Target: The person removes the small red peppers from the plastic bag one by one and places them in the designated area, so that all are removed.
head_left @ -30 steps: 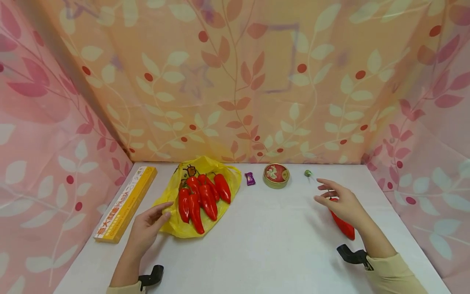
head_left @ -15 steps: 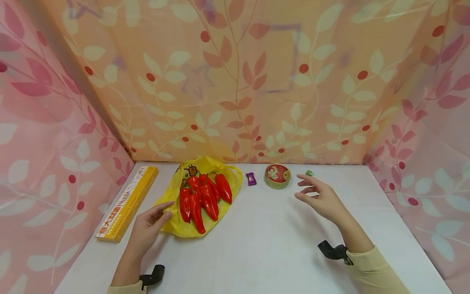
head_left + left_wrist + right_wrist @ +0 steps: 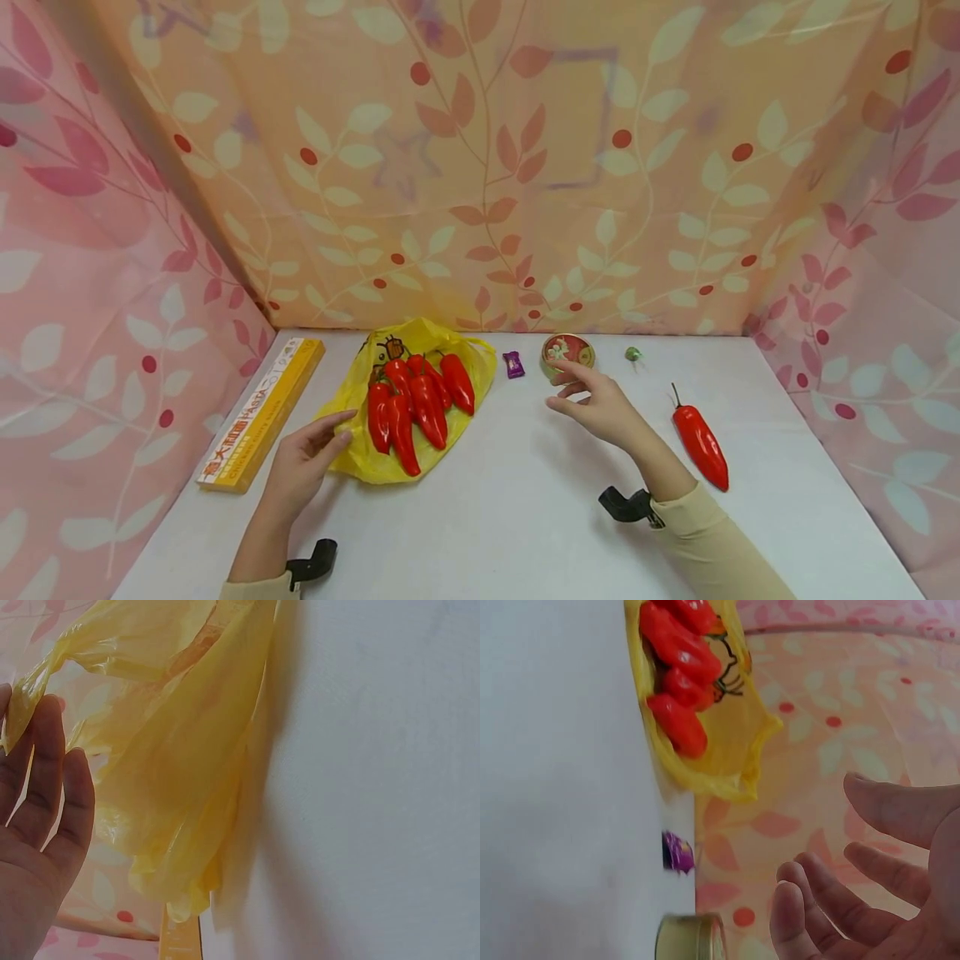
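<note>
A yellow plastic bag point(image 3: 360, 462) lies spread on the left half of the table, with several red peppers point(image 3: 427, 408) in it. My left hand point(image 3: 298, 467) is at the bag's left edge and pinches the film; in the left wrist view, a twisted corner of the bag runs between the fingers point(image 3: 51, 742). My right hand point(image 3: 603, 408) is over the table right of the bag, fingers relaxed and holding nothing. In the head view its fingertips overlap a round red-and-gold tin point(image 3: 567, 346). Another red pepper point(image 3: 701, 446) lies alone at the right.
A yellow and white pasta box point(image 3: 258, 417) lies along the left side. Between bag and tin sits a small purple wrapped candy point(image 3: 513, 364). A small green-wrapped item point(image 3: 633, 355), perhaps a lollipop, lies right of the tin. Floral cloth point(image 3: 480, 167) walls the back and sides.
My right hand has moved left, from over the lone pepper, past the green-wrapped item, to in front of the tin. The left hand stays at the bag's edge.
</note>
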Available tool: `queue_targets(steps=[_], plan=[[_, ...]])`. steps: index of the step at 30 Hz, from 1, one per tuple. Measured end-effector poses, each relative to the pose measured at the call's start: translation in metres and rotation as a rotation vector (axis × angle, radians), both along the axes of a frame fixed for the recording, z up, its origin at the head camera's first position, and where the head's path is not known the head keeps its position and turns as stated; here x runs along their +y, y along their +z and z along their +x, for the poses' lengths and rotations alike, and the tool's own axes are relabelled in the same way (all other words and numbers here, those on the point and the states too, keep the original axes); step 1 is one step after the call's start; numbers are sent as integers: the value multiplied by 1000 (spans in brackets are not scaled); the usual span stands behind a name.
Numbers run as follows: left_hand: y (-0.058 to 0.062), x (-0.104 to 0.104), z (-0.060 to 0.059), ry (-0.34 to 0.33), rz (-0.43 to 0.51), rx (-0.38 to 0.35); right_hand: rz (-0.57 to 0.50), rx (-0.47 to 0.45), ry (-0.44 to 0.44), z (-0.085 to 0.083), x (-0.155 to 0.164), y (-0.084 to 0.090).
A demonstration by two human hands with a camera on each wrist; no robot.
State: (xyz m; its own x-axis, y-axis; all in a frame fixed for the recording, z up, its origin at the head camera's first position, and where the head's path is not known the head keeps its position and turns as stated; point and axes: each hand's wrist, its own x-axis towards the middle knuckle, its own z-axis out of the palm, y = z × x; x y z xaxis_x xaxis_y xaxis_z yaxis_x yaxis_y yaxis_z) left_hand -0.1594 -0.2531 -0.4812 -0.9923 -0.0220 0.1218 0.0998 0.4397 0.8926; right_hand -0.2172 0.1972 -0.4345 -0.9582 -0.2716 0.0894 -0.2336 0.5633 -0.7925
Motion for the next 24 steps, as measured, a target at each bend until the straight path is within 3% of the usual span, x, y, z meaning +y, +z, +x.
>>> queue_targets(steps=[7,24], plan=[[3,0,3,-8,43,-15,-47,-19,53,-7,-35,-3],[4,0,3,-3,29,2,-101,-63,164,-24,-114,-20]])
